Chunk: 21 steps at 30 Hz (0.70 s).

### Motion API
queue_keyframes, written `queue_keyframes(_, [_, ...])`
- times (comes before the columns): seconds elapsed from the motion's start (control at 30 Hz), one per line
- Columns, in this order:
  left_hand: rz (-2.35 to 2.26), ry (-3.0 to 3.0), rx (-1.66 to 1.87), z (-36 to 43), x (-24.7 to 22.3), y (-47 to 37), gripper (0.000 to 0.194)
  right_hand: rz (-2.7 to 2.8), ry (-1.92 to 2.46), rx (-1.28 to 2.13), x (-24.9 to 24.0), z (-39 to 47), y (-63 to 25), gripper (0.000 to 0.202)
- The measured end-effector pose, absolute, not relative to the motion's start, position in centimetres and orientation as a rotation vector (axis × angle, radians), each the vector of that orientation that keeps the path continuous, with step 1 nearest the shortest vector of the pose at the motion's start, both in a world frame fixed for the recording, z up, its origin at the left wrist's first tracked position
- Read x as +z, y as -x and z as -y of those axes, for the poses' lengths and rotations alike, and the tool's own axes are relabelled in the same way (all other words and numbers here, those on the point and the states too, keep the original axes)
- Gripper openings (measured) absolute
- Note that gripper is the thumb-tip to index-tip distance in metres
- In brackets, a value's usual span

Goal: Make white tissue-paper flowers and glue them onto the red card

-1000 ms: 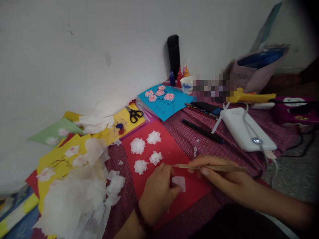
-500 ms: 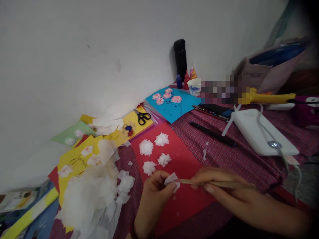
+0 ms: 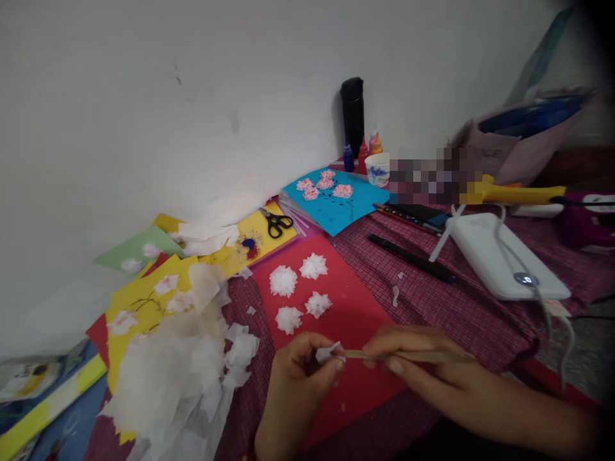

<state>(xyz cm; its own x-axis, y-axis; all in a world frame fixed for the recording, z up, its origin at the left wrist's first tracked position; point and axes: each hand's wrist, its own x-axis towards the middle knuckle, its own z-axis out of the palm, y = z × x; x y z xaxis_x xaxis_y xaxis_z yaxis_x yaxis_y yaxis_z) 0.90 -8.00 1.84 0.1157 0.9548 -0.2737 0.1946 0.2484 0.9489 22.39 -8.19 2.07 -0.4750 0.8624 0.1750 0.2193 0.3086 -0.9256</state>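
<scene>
Between the thumb and fingers of my left hand [image 3: 298, 385] is a small piece of white tissue paper [image 3: 327, 353], folded around the tip of a thin wooden stick [image 3: 354, 353]. My right hand [image 3: 427, 368] pinches this stick, which lies nearly level and runs back under the fingers. Both hands are over a sheet of red paper [image 3: 355, 301]. Several ruffled white tissue flowers [image 3: 283, 281] sit on its far left part. A heap of loose white tissue pieces [image 3: 168, 378] lies left of my left hand.
Black scissors [image 3: 277, 224] rest on yellow paper behind the red sheet. Blue paper [image 3: 365, 202] with pink-white flowers lies farther back, near paint bottles [image 3: 362, 153] and a paper cup [image 3: 378, 169]. To the right are a dark pen [image 3: 410, 258] and a white power bank [image 3: 504, 256] with a cable.
The tissue piece has been drawn closer around the stick's tip by my left fingers. My right hand has shifted slightly left with the stick. The view has moved a little.
</scene>
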Motion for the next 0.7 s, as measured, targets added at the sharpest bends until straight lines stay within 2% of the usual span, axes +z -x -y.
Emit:
queue_keyframes(0.1, [-1.322,-1.22,0.846,8.4,2.2,-0.2,0.007,1.883,0.966,1.183,2.1,8.2,-22.3,0.025])
queue_keyframes(0.23, [-1.316,-1.119,0.902,8.6,2.3,1.0,0.02,1.841,0.967,1.211,2.0,8.0,-22.2,0.025])
queue_keyframes(0.47, [-1.071,-0.847,0.967,7.8,1.3,0.4,0.02,1.739,0.966,1.209,1.2,7.8,-21.7,0.026])
queue_keyframes(0.7, [-1.218,-0.961,1.013,7.7,1.3,-0.2,0.017,1.582,0.926,1.165,0.3,7.6,-20.6,0.02])
